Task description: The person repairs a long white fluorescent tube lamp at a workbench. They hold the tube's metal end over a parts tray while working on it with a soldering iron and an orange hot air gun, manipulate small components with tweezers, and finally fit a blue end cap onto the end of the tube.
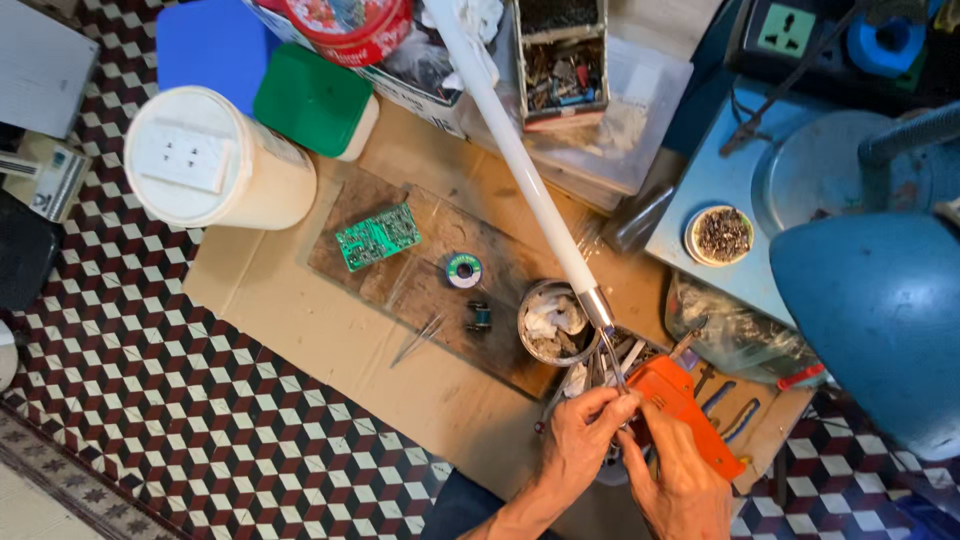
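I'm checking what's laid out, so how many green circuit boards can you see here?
1. The green circuit board lies flat on the brown board over the cardboard, left of the solder spool. More could be hidden in the cluttered boxes at the top.

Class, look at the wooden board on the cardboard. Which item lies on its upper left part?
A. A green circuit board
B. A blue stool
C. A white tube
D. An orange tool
A: the green circuit board lies flat on the upper left part of the wooden board, well apart from the orange tool that the hands work at.
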